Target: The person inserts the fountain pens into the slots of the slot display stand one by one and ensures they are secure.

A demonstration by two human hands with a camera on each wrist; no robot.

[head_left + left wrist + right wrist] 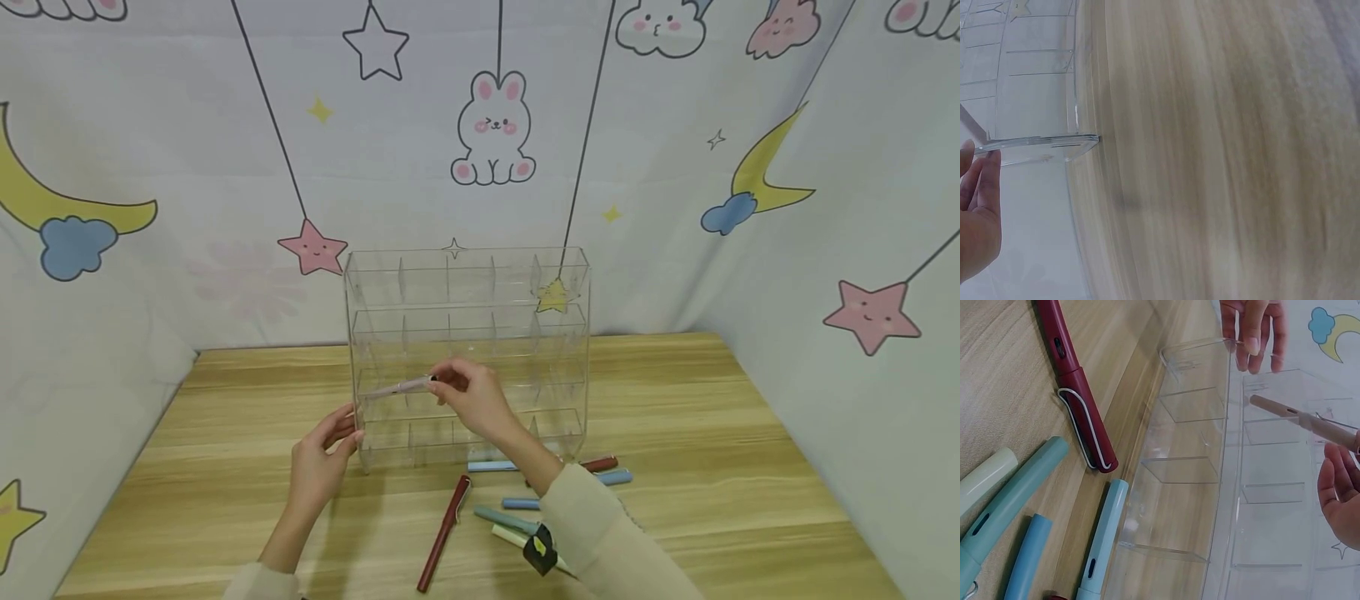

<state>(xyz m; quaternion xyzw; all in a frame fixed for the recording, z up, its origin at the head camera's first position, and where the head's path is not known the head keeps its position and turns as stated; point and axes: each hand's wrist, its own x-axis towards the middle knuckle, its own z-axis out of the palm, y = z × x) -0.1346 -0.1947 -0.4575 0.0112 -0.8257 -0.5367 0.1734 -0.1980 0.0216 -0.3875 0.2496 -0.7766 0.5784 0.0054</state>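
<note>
A clear acrylic organizer [471, 307] with several tiers of small compartments stands upright on the table. My left hand [321, 460] holds its left side panel, thumb on one face and fingers on the other, as the left wrist view shows. In front of the organizer, my right hand [476, 402] pinches a pale pink pen [395, 387] by its clip end. The pen's other end slants down to the left, by the leftmost compartment of a lower tier. In the right wrist view the pen [1310, 422] shows a metal clip; whether its tip is inside the compartment I cannot tell.
On the wooden table [247, 417] before the organizer lie a dark red pen [444, 533], a light blue pen [491, 467], a blue pen [521, 503], a green pen [504, 520] and a pale cream pen [507, 535]. The right forearm partly covers them. Printed cloth [420, 167] hangs behind.
</note>
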